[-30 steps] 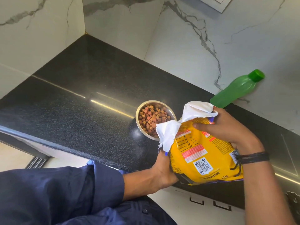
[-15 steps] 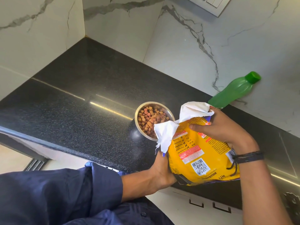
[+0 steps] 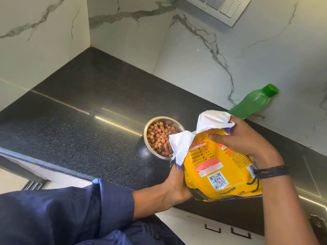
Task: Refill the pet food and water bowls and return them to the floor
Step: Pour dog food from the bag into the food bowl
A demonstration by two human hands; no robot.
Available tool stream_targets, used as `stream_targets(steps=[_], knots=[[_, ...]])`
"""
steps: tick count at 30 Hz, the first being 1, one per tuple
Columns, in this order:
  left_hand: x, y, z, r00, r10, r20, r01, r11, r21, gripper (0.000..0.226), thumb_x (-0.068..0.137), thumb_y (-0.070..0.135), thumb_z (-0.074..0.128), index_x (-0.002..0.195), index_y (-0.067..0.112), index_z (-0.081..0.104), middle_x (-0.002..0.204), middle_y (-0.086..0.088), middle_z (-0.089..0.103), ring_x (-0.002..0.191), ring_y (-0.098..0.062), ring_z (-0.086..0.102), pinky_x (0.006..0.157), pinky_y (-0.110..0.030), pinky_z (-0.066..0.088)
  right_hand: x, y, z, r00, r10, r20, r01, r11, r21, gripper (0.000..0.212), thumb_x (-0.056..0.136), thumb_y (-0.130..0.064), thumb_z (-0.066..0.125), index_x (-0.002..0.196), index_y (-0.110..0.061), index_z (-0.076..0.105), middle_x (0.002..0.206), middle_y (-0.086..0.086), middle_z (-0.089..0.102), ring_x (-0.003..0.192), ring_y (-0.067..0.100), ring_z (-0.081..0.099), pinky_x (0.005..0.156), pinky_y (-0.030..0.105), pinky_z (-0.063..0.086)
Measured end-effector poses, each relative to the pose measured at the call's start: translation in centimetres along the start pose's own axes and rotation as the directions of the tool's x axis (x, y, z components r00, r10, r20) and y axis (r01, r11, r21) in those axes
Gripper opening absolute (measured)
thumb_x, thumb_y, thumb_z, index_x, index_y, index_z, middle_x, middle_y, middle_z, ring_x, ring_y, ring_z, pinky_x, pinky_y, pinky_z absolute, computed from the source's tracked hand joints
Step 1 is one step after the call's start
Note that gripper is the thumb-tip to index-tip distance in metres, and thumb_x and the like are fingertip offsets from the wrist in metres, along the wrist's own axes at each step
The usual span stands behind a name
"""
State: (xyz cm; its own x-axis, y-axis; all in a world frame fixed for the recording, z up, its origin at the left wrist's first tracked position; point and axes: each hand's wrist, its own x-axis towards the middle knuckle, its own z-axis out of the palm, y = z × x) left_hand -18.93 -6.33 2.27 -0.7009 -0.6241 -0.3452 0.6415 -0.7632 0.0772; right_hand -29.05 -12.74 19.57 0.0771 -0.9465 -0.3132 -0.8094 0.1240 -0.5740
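a round steel bowl (image 3: 163,137) sits on the speckled black stone counter (image 3: 79,110), heaped with small brown and reddish kibble (image 3: 160,137). just right of it, a glossy yellow bag (image 3: 217,167) is held above the counter edge, its torn white-lined top (image 3: 184,144) flapping over the bowl's rim. the left hand (image 3: 177,184) grips the bag's lower side; the right hand (image 3: 242,140) pinches the crumpled top. a green plastic bottle (image 3: 254,101) with a round cap leans on the veined marble wall (image 3: 230,55).
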Motion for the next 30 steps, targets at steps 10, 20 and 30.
stream_targets(steps=[10,20,30], knots=[[0.6,1.1,0.4,0.999,0.041,-0.035,-0.043,0.997,-0.063,0.060,0.086,0.064,0.046,0.102,0.015,0.078,0.117,-0.015,0.070,0.099,-0.033,0.070,0.090,-0.048,0.053,1.6,-1.0,0.6,0.995,0.083,0.056,-0.082,0.996,-0.027,0.033,0.082,-0.030,0.075,0.110,-0.038,0.060,0.100,-0.007,0.070,0.091,0.015,0.068,0.091,0.042,0.054],[0.6,1.5,0.5,0.998,0.031,-0.051,-0.037,0.992,-0.121,0.065,0.091,0.063,0.041,0.098,0.010,0.079,0.111,-0.019,0.071,0.095,-0.035,0.071,0.077,-0.048,0.058,2.1,-0.7,0.5,1.000,0.023,0.014,-0.022,0.993,-0.119,0.048,0.082,-0.021,0.075,0.128,-0.024,0.059,0.115,-0.001,0.069,0.106,0.019,0.065,0.096,0.043,0.050],[0.0,2.1,1.2,1.000,0.024,0.008,-0.023,0.998,-0.062,0.057,0.073,0.058,0.062,0.101,0.010,0.078,0.111,-0.018,0.071,0.095,-0.034,0.071,0.075,-0.046,0.060,2.0,-0.9,0.2,0.999,-0.039,-0.012,0.038,0.992,-0.122,0.039,0.082,-0.013,0.074,0.119,-0.025,0.066,0.110,-0.005,0.071,0.102,0.015,0.066,0.093,0.037,0.051]])
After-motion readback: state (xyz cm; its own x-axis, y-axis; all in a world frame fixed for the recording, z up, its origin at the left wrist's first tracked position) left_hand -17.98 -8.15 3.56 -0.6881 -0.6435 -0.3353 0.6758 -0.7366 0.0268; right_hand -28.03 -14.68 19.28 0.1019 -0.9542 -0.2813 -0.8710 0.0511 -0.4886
